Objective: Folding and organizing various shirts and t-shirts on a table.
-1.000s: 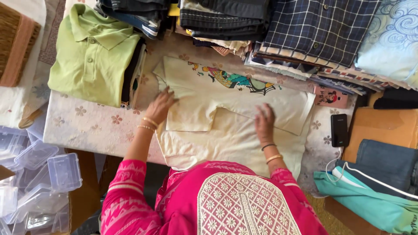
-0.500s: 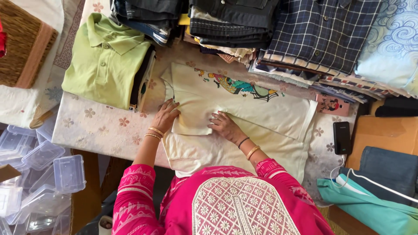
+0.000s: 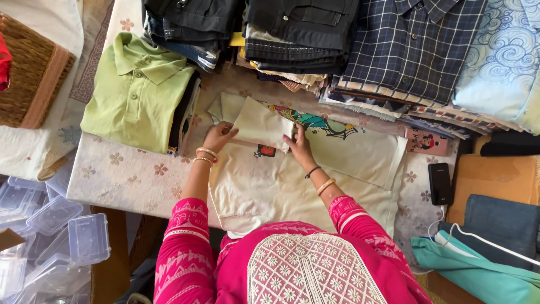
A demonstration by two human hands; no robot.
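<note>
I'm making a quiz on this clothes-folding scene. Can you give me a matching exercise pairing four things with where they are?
Things:
1. green polo shirt
2. cream printed T-shirt
3. clear plastic containers
4. black phone

Places:
A. under both hands, left hand and right hand, on a folded-over part
B. low down at the left, beside the table
C. on a stack at the table's left
D. near the table's right edge

Pairs: 1-C, 2-A, 3-B, 4-D
</note>
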